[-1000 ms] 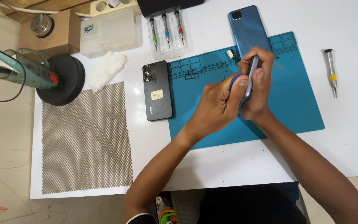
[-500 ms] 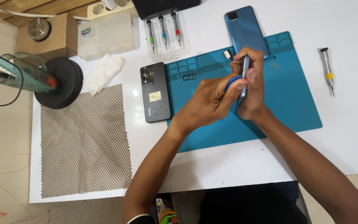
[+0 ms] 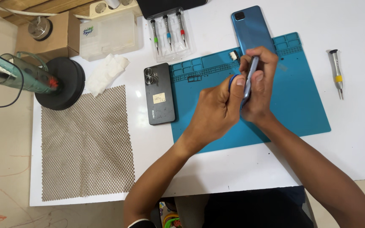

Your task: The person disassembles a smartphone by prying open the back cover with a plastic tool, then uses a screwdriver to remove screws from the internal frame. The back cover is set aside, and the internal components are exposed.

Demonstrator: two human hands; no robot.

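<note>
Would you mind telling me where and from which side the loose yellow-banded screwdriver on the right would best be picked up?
Grip the yellow-banded screwdriver around the middle of its shaft, near the yellow band, coming straight down from above. It lies flat and alone on the white table, just right of the blue mat, cap away and tip toward the person, so both long sides look open to fingers, probably best pinched across its width.

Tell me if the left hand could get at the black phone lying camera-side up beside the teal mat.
Probably yes: the black phone lies uncovered on the white table, left of the left hand, with nothing between them. That hand now pinches a blue tool against the thin device.
</note>
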